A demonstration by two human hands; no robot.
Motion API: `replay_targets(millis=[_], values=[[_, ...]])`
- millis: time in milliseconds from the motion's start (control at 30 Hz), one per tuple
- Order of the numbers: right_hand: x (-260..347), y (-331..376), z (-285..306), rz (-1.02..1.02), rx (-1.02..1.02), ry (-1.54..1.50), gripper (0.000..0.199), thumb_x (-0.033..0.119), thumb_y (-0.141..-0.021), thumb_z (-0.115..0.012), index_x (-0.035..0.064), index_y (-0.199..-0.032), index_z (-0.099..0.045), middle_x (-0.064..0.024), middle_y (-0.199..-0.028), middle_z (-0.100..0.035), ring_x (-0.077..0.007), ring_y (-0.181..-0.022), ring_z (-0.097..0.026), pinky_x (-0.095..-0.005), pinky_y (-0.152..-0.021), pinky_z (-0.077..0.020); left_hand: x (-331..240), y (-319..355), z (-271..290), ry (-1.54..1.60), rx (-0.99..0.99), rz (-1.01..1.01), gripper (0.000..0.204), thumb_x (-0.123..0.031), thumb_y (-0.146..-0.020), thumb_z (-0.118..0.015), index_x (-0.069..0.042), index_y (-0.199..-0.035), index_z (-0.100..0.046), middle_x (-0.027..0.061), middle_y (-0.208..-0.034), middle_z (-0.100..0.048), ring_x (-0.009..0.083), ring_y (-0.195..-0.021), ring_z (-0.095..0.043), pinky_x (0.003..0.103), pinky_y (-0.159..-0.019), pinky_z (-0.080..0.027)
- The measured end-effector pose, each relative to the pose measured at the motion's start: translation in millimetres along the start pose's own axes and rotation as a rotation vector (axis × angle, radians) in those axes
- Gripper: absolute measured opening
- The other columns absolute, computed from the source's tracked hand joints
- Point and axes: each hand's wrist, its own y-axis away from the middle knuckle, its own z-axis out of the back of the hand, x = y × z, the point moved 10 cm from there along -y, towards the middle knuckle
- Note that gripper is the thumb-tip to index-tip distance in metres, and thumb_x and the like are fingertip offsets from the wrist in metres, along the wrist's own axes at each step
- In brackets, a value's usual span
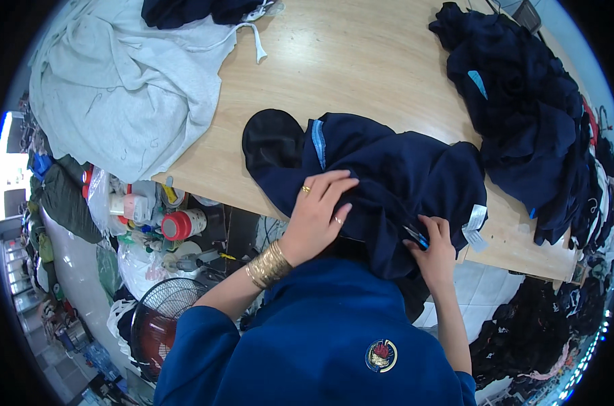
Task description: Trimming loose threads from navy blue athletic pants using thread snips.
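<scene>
Blue shirt with a round chest emblem is nearest to view. Right hand: thumb and fingers close around small blue-handled thread snips, blades pointing up and left over the cloth. Left hand, with rings and a gold bangle stack at the wrist, rests on the same cloth, fingers slightly spread, thumb apart; whether any fold is pinched, cannot tell. Navy garment lies bunched at the near edge of the wooden table, bearing a light-blue strip at left and white labels at right. Beyond it, a navy garment pile occupies the right side; light-grey garment covers the far left; dark cloth lies at the far edge.
</scene>
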Motion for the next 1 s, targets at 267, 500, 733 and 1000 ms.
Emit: replay_targets(millis=[267, 500, 733, 1000], values=[[-12.4, 2.3, 4.4, 0.049, -0.097, 0.060, 0.035, 0.006, -0.067, -0.068, 0.0098, -0.100, -0.058, -0.0090, -0.093, -0.057, -0.0306, -0.084, -0.061, -0.0365, -0.069, -0.0492, 39.1, -11.2, -12.1, -0.215, 0.150, 0.077, 0.027, -0.013, -0.075, -0.064, -0.013, -0.102, -0.058, 0.0015, -0.098, -0.057, 0.0216, -0.092, -0.051, 0.034, -0.081, -0.035], [7.9, 12.2, 27.3, 0.165, -0.210, -0.105, 0.047, 0.011, -0.063, -0.072, 0.0125, -0.107, -0.058, -0.0070, -0.102, -0.054, -0.0268, -0.081, -0.062, -0.0342, -0.065, -0.0506, 55.0, -24.7, -12.2, 0.116, 0.260, 0.174, 0.018, -0.015, -0.077, -0.065, -0.006, -0.092, -0.062, 0.0050, -0.087, -0.061, 0.0244, -0.086, -0.054, 0.033, -0.078, -0.041], [-2.3, 21.2, -4.2, 0.159, -0.130, 0.125, 0.065, 0.018, -0.062, -0.076, 0.0100, -0.122, -0.050, -0.0089, -0.111, -0.049, -0.0239, -0.084, -0.061, -0.0302, -0.065, -0.0518, 86.1, -27.4, -18.3, 0.263, 0.295, 0.323, 0.020, -0.019, -0.083, -0.063, -0.003, -0.095, -0.061, 0.0079, -0.086, -0.060, 0.0198, -0.082, -0.056, 0.028, -0.077, -0.043], [-8.4, 31.4, -0.9, 0.090, -0.114, -0.029, 0.059, 0.007, -0.064, -0.068, 0.0106, -0.121, -0.051, -0.0100, -0.110, -0.051, -0.0262, -0.087, -0.061, -0.0336, -0.070, -0.0518, 100.0, -37.7, -25.2, 0.631, 0.331, 0.535, 0.016, -0.016, -0.089, -0.055, -0.001, -0.091, -0.060, -0.0042, -0.083, -0.058, 0.0047, -0.082, -0.051, 0.020, -0.076, -0.041]])
